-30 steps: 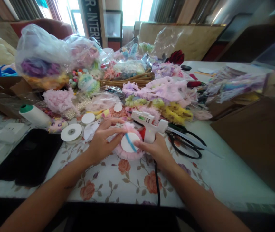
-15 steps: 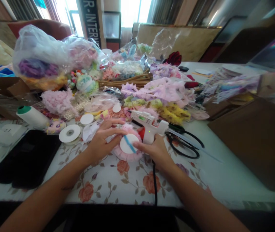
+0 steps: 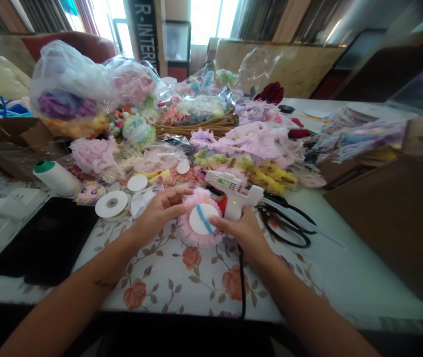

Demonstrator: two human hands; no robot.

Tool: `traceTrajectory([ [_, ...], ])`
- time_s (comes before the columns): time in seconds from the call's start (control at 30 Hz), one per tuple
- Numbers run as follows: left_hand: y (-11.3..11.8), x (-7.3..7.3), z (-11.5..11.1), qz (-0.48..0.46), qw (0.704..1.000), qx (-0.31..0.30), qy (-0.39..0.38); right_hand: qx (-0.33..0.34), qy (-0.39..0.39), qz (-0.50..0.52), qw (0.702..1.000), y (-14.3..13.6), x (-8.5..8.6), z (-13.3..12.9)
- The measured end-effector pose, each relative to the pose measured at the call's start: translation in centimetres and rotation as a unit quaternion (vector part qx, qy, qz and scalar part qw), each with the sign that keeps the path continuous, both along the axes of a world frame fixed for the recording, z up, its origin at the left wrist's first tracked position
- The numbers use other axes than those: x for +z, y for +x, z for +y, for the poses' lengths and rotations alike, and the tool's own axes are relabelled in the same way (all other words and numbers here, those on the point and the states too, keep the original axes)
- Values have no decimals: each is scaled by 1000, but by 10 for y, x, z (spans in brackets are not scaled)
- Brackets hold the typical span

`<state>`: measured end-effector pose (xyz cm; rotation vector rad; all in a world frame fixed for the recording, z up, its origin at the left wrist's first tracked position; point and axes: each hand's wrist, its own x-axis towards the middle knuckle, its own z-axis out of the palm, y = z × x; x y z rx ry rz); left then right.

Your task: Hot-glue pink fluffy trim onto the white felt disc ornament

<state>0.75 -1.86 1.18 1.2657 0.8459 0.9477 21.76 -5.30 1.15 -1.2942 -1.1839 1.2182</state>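
Pink ruffled rosette (image 3: pixel 185 227) is seen over the near middle of a flower-printed tablecloth (image 3: pixel 167 292), whose far side is heaped with pastel lace trims (image 3: pixel 250 136). At the right a cardboard box (image 3: pixel 393 213) is placed, and at the left a flat black device (image 3: pixel 44 238) is laid. Just beside the rosette, a white glue gun (image 3: pixel 230 191) is backed by black-handled scissors (image 3: pixel 289 245). The glue gun's handle is partly covered by the right hand (image 3: pixel 246 230); since most fingers are hidden, whether it is clamped around the handle cannot be told. The rosette's left edge is met by the left hand (image 3: pixel 157 210), thumb and index parted. On the rosette a white disc (image 3: pixel 197 226), touched by the right thumb, is crossed by a blue strip (image 3: pixel 204 219).
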Motion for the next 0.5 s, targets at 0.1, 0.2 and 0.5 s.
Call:
traceTrajectory([
  [0.1,-1,0,1,-4,998,-48,-45,6,2,1,1000,0,-1,0],
  [0.2,0,2,0,4,997,-54,-58,13,-1,-2,1000,1,-2,0],
  [0.5,2,6,-2,-21,987,-32,-157,-8,1,-22,1000,3,-2,3],
])
